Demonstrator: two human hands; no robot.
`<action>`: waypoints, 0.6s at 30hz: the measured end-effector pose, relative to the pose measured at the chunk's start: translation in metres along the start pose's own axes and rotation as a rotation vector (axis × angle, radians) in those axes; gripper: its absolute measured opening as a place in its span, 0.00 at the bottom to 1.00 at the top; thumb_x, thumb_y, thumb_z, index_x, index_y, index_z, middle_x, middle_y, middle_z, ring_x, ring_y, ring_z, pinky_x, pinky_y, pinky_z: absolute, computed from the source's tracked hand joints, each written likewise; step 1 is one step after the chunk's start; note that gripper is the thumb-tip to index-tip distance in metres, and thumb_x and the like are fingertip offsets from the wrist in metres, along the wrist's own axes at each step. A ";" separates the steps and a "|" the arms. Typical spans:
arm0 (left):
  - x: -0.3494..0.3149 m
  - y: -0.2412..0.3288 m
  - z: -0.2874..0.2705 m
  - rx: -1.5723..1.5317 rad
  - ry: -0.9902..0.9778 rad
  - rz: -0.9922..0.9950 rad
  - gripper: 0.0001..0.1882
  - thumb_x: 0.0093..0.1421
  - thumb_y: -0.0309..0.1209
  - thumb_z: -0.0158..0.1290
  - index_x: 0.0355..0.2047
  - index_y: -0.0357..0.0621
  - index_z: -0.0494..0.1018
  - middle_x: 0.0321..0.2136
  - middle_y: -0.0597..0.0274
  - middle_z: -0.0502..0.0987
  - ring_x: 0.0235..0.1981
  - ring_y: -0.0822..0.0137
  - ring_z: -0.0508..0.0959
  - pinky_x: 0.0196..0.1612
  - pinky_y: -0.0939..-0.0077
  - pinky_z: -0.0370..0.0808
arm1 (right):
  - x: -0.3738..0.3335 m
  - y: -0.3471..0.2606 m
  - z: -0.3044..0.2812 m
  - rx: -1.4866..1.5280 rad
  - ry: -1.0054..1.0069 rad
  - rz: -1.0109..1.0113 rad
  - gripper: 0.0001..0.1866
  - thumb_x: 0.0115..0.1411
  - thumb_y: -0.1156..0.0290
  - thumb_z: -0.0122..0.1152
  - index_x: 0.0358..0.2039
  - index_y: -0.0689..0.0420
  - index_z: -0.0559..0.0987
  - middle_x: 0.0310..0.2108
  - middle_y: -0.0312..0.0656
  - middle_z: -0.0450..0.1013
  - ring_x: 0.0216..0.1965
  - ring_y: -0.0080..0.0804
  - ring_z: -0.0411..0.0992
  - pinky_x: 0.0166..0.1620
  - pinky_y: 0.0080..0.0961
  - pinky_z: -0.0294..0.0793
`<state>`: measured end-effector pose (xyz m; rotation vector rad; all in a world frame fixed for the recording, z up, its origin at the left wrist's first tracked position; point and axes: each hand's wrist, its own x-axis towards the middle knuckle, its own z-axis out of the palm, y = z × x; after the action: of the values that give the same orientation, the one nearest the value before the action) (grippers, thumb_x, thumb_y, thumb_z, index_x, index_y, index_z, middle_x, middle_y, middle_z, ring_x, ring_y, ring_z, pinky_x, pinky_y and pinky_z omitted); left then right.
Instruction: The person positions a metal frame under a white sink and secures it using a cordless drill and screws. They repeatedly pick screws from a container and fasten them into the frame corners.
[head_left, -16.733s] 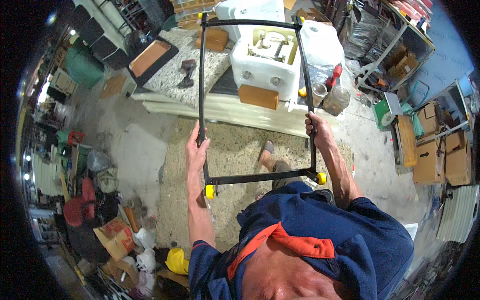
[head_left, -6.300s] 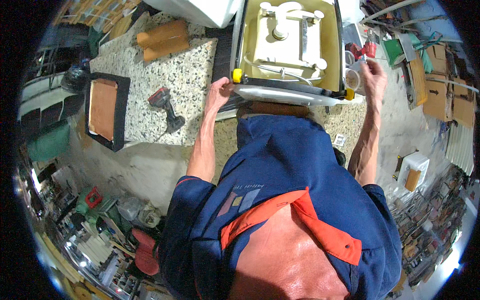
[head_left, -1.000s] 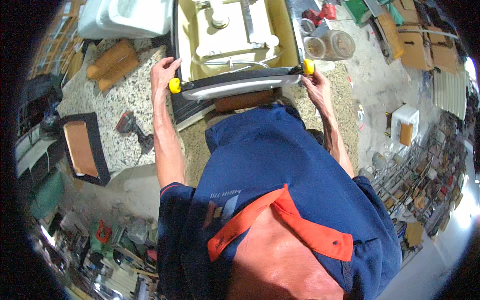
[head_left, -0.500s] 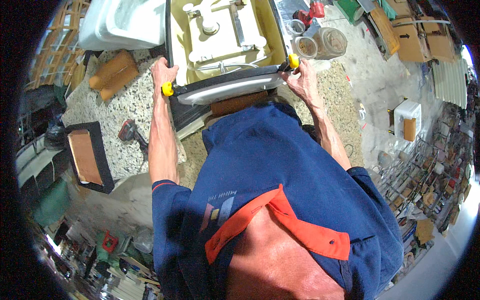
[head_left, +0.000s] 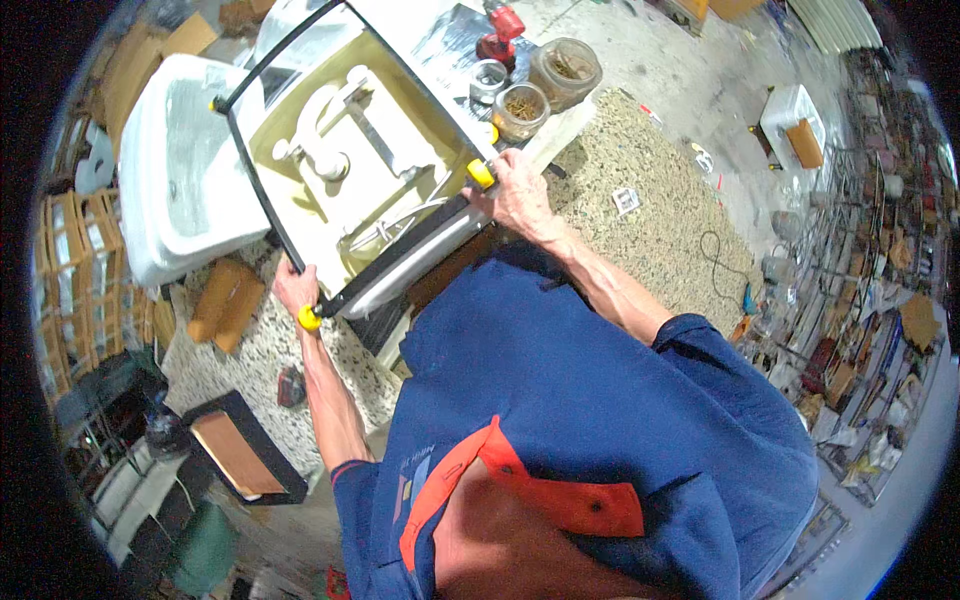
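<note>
A cream, box-shaped shell (head_left: 270, 165) with a black frame (head_left: 262, 200) around its rim sits before me, turned at a slant. White plastic pipes (head_left: 322, 150) and thin white tubing lie inside it. Yellow round fittings (head_left: 481, 173) mark several places along the frame. My left hand (head_left: 296, 290) is closed around the frame at the near left corner, its wrist beside another yellow fitting. At the near right corner my right hand (head_left: 520, 200) grips the frame, thumb side toward the fitting there; its fingertips are partly hidden.
Beside the shell on the left stands a white basin (head_left: 190, 170). Jars of small parts (head_left: 520, 110) and a red power tool (head_left: 500, 30) are beyond my right hand. A folded cardboard piece (head_left: 225, 305) and a black-edged panel (head_left: 245, 447) lie at left. Cluttered racks (head_left: 860, 330) stand at right.
The whole view has swung round, so the shell now appears slanted and more of its far end shows. Both hands keep their hold on the near corners.
</note>
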<state>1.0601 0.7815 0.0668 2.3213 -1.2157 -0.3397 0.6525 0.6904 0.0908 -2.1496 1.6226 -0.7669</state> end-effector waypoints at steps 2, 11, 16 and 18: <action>0.001 -0.003 -0.002 0.063 -0.006 0.003 0.15 0.43 0.35 0.62 0.23 0.36 0.72 0.16 0.51 0.73 0.20 0.53 0.74 0.30 0.60 0.72 | -0.001 0.003 0.003 0.032 -0.009 0.014 0.28 0.47 0.58 0.74 0.42 0.62 0.75 0.41 0.51 0.70 0.42 0.50 0.72 0.42 0.42 0.75; 0.001 -0.016 0.005 0.095 0.046 0.071 0.14 0.44 0.32 0.60 0.20 0.37 0.66 0.14 0.56 0.67 0.16 0.58 0.67 0.26 0.61 0.67 | -0.001 0.005 0.000 0.060 -0.112 0.036 0.28 0.44 0.61 0.73 0.40 0.67 0.74 0.40 0.56 0.68 0.46 0.55 0.69 0.47 0.47 0.74; 0.002 -0.012 0.004 0.101 0.037 0.065 0.14 0.44 0.31 0.60 0.20 0.38 0.66 0.13 0.59 0.66 0.16 0.63 0.65 0.25 0.65 0.67 | 0.026 0.050 -0.031 0.386 -0.348 -0.034 0.24 0.47 0.64 0.65 0.41 0.67 0.78 0.42 0.59 0.75 0.43 0.50 0.76 0.46 0.40 0.76; 0.006 -0.015 0.005 0.110 0.008 0.062 0.15 0.45 0.32 0.61 0.20 0.38 0.66 0.14 0.60 0.67 0.17 0.64 0.66 0.26 0.66 0.68 | 0.042 0.072 -0.027 0.525 -0.260 0.165 0.21 0.48 0.62 0.63 0.38 0.65 0.81 0.34 0.56 0.78 0.36 0.46 0.78 0.40 0.37 0.77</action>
<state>1.0718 0.7824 0.0549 2.3688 -1.3303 -0.2479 0.5892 0.6304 0.0802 -1.6452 1.2709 -0.7276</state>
